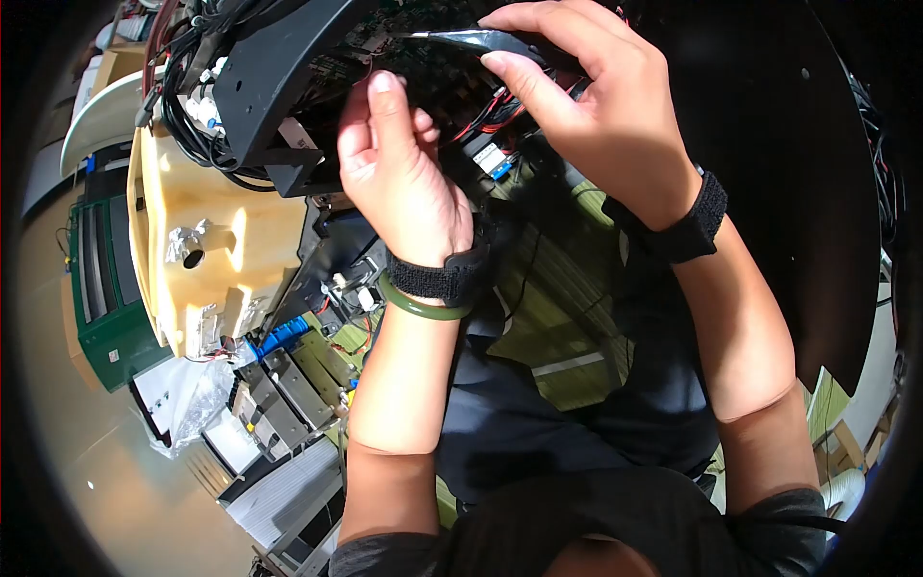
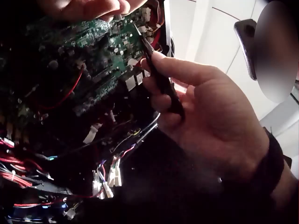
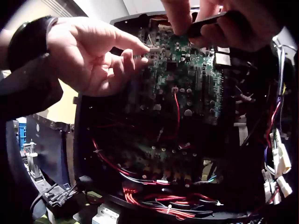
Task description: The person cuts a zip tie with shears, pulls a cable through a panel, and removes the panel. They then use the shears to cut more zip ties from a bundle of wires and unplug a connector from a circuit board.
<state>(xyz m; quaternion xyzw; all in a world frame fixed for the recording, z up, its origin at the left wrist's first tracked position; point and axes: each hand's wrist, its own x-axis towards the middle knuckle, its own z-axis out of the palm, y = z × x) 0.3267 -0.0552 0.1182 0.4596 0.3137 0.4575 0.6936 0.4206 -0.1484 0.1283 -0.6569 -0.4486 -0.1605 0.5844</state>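
My right hand (image 1: 606,101) grips a pair of dark tweezers (image 1: 481,39) between thumb and fingers. Their bright tips reach over a green circuit board (image 2: 107,44) inside a black housing (image 1: 279,87). My left hand (image 1: 399,163) is at the left of the board, thumb and index finger together on a thin wire (image 1: 370,65). A small pale connector (image 3: 154,49) shows right at those fingertips in the right wrist view. In the left wrist view only the left hand's fingers (image 2: 93,7) show, at the top edge.
Red and black cable bundles (image 3: 159,200) run along the housing's lower edge. White plugs (image 2: 107,182) hang on loose wires. A cream-coloured casing (image 1: 212,231), a green box (image 1: 111,288) and metal parts (image 1: 288,394) lie to the left. A black panel (image 1: 779,192) stands at the right.
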